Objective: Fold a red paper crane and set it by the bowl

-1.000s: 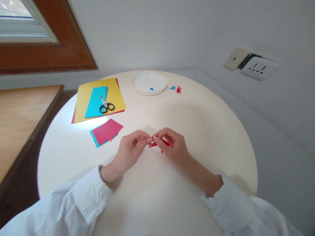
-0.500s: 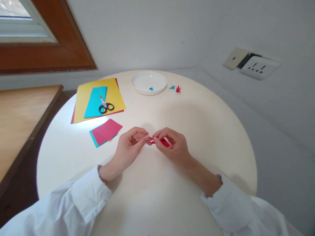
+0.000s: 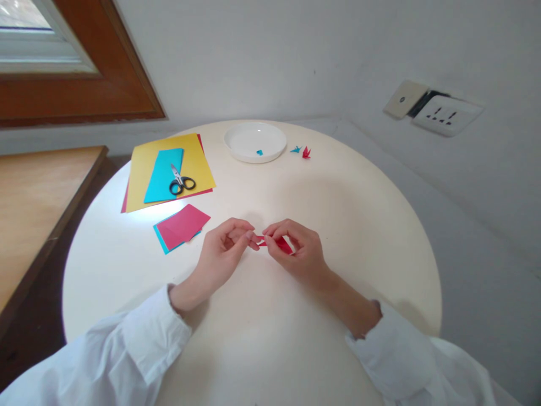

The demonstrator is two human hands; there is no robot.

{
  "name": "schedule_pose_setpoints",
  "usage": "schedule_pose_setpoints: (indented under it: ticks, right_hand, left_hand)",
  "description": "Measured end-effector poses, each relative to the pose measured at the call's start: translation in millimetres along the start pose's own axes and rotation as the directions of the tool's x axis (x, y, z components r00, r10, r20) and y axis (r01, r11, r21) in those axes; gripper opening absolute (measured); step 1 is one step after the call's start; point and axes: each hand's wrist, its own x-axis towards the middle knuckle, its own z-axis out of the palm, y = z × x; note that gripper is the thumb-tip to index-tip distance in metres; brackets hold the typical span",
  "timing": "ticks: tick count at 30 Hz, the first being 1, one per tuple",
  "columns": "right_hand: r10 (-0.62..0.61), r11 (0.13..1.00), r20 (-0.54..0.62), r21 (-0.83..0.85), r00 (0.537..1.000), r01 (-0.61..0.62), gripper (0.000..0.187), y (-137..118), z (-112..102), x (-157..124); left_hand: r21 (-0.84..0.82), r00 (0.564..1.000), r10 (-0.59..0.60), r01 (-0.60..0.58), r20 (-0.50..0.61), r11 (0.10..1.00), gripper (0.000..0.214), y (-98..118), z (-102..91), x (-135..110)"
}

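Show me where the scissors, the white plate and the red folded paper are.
scissors [image 3: 180, 179], head view, at the pivot.
white plate [image 3: 253, 160], head view, on its near rim.
red folded paper [image 3: 283, 244], head view, on its exposed middle.

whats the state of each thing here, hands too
left hand, grip pinching the red paper piece
right hand, grip shut on the red paper piece
red paper piece, folded, held between both hands
scissors, closed, lying on the blue sheet
white plate, upright, blue scrap inside
red square, flat, atop a blue square
tiny blue figure and red figure, folded, beside the white plate
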Motion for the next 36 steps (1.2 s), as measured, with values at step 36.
schedule_pose_setpoints:
  ticks: [36]
  right_hand:
    - [-0.203, 0.978, -0.032, -0.055, 0.979, 0.201, 0.018, 3.9, 0.8, 1.9]
  left_hand:
    - [-0.074, 1.0, 0.006, -0.004, 0.018, 0.997, 0.014, -2.3, -1.6, -0.3]
